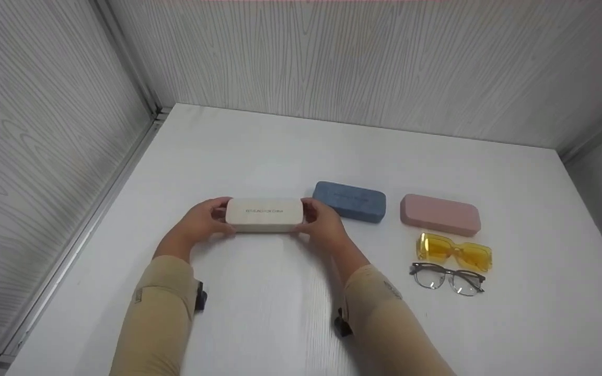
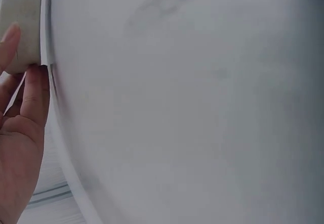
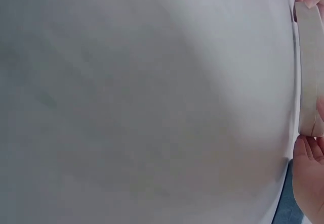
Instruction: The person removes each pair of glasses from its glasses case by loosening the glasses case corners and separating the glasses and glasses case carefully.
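Observation:
A cream-white glasses case (image 1: 264, 213), its lid closed and printed with a line of small letters, lies between my two hands in the head view. My left hand (image 1: 200, 224) grips its left end, thumb at the front and fingers behind. At the right end my right hand (image 1: 327, 225) holds it the same way. The left wrist view shows the thumb (image 2: 10, 44) on the side of the case (image 2: 23, 16). In the right wrist view the case (image 3: 308, 67) stands along the right edge with a hand at each end.
Just right of my right hand lies a blue glasses case (image 1: 350, 201), with a pink glasses case (image 1: 440, 214) beyond it. Below the pink one are yellow-tinted sunglasses (image 1: 455, 251) and dark-rimmed clear glasses (image 1: 448, 278). Wood-grain panels (image 1: 332, 62) border the white table (image 1: 259, 313).

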`<act>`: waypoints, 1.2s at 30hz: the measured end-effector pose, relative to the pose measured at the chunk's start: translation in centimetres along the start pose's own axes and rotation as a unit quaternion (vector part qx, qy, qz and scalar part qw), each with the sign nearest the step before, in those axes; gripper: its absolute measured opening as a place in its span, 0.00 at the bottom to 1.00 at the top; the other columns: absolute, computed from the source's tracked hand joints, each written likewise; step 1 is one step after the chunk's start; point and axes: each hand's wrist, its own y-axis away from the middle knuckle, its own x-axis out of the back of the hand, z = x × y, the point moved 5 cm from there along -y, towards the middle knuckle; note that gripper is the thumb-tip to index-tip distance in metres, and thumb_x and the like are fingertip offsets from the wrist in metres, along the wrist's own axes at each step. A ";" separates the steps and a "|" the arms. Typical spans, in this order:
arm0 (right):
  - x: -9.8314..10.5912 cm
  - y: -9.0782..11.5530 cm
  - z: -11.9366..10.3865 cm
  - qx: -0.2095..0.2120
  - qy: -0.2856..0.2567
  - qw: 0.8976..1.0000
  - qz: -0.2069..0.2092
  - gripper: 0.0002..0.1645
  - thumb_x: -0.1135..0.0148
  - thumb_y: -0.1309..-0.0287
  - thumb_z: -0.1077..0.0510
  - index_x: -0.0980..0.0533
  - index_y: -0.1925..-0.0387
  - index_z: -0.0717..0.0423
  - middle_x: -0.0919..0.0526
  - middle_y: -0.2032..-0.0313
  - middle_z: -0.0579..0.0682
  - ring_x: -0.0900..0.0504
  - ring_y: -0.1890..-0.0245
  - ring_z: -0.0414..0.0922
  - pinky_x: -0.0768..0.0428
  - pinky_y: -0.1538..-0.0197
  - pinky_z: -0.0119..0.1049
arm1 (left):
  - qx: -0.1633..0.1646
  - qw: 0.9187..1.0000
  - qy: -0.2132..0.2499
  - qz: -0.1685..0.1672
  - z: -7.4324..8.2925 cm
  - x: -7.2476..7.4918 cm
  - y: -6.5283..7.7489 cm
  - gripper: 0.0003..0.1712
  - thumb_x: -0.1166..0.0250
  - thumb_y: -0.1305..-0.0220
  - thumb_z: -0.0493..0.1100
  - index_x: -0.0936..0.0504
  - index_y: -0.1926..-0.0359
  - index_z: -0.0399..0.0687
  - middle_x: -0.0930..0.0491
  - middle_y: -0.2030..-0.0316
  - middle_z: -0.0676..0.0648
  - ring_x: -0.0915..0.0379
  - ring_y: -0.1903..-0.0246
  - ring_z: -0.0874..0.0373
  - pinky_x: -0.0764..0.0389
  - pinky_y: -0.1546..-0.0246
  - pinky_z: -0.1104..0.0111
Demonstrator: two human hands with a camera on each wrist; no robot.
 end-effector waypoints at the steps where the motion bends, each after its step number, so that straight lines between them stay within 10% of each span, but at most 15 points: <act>1: 0.2 0.0 0.0 0.000 0.002 1.000 0.001 0.39 0.29 0.59 0.64 0.32 0.41 0.52 0.25 0.48 0.47 0.27 0.47 0.41 0.28 0.43 0.33 | -0.002 1.000 0.004 -0.001 0.2 -0.1 0.1 0.48 0.26 0.58 0.41 0.39 0.34 0.55 0.32 0.42 0.49 0.38 0.41 0.52 0.38 0.38 0.55; 36: 5.1 3.5 3.0 0.027 0.124 0.991 -0.041 0.41 0.23 0.68 0.57 0.28 0.46 0.52 0.24 0.50 0.46 0.26 0.51 0.41 0.28 0.43 0.36 | -0.060 0.993 -0.094 -0.046 3.1 -5.8 1.6 0.39 0.22 0.64 0.43 0.31 0.48 0.44 0.27 0.54 0.49 0.31 0.52 0.55 0.27 0.47 0.62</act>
